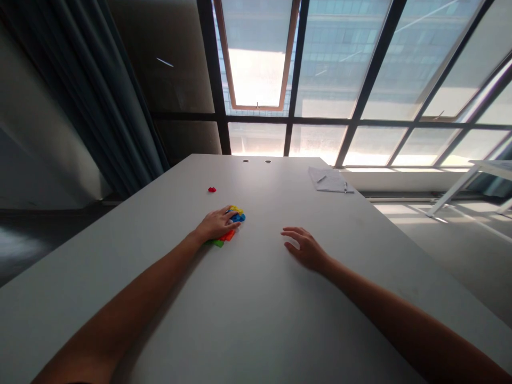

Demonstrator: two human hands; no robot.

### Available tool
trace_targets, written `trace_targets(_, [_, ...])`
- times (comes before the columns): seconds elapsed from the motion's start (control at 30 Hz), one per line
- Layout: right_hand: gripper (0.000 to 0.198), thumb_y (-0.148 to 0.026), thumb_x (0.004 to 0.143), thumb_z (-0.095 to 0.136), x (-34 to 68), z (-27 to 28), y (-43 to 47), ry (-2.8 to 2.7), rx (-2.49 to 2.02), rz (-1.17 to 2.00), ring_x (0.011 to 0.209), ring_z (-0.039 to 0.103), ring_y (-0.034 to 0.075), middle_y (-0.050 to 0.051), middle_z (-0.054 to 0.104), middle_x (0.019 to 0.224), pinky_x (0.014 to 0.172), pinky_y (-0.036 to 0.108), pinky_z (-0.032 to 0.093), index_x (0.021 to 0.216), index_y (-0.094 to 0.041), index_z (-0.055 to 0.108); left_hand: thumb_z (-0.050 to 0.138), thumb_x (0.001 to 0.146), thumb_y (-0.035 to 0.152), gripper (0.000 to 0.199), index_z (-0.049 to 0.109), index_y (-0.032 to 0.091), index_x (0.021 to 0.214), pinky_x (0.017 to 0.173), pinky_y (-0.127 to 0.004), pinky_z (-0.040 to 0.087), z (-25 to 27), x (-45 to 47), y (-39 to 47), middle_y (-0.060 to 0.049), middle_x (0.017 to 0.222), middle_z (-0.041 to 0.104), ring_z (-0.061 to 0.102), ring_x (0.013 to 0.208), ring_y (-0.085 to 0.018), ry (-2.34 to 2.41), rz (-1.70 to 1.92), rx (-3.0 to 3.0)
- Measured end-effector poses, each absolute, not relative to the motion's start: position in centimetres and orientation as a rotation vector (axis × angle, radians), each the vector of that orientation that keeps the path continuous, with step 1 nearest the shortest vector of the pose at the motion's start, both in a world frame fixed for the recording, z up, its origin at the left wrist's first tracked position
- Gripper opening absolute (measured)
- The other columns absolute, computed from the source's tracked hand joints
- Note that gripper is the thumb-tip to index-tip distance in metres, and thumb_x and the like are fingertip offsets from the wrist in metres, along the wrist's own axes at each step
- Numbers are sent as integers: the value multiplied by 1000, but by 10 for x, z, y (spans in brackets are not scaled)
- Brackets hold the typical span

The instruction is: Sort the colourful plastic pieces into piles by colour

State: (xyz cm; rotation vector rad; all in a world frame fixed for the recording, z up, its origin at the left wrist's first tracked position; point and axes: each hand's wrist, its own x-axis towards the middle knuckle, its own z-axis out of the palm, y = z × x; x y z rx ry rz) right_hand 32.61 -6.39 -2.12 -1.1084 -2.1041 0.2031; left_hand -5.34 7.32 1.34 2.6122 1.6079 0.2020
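My left hand [216, 223] lies palm down over a small heap of brightly coloured pieces, its fingers apart and stretched across them. Blue pieces [239, 217] and a yellow piece [236, 209] stick out beyond the fingertips. Orange-red pieces [228, 236] and a green piece [218, 243] show below the hand. The palm hides the rest, and their exact kind is too small to make out. To the right, my right hand [306, 249] is just above the table with fingers apart and nothing in them. A separate red piece [212, 189] lies farther back on the left.
The white table [256, 320] stretches away toward the windows. Sheets of paper [330, 180] with a pen [321, 178] on them lie at its back right. Two round cable holes [245, 161] sit near the far edge. A dark curtain [100, 96] hangs at left.
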Motion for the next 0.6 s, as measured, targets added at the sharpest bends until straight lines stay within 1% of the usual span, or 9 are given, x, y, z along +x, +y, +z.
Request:
trace_targets(0.13, [38,-32,106,64,328,-19,-62,-2027,-1125,206,134,70,31,15,75,142,116,55,57,142,-25,72,45,105,79,74,61,33,160,132,-51,35,15,8,28,-9,181,39,51,156,-35,1316,193,2728])
trace_targets(0.23, [44,-36,106,65,329,-20,-60,-1976,-1145,193,137,68,32,16,72,146,118,55,56,148,-24,67,49,102,82,74,60,37,160,135,-52,32,18,49,0,-7,182,38,50,157,-35,1106,225,2768])
trace_targets(0.3, [47,-39,106,64,329,-21,-58,-1958,-1144,186,139,67,32,16,71,148,119,55,55,151,-24,65,53,102,81,73,59,38,161,136,-56,28,22,70,-13,-7,182,37,48,159,-36,1036,208,2751])
trace_targets(0.4, [46,-42,109,60,329,-22,-58,-1938,-1139,176,138,67,32,16,72,146,118,55,56,151,-24,65,56,103,76,70,59,37,162,135,-64,25,29,87,-22,-10,184,32,43,162,-40,1001,120,2678])
trace_targets(0.43, [45,-42,109,59,330,-22,-58,-1930,-1136,172,137,68,32,15,73,145,118,55,56,150,-25,66,57,104,75,69,59,37,162,135,-64,26,31,89,-22,-10,184,31,41,162,-41,971,86,2648])
trace_targets(0.5, [42,-42,110,58,330,-20,-59,-1917,-1128,167,134,69,31,15,75,141,116,54,57,148,-25,67,58,104,73,68,59,37,162,133,-59,32,35,90,-17,-9,183,34,43,162,-40,859,54,2584])
trace_targets(0.6, [40,-41,111,57,331,-18,-61,-1913,-1130,175,132,70,31,14,76,140,114,53,58,146,-26,69,59,103,73,69,60,36,161,123,-44,48,39,81,8,-8,174,50,53,155,-33,701,153,2492])
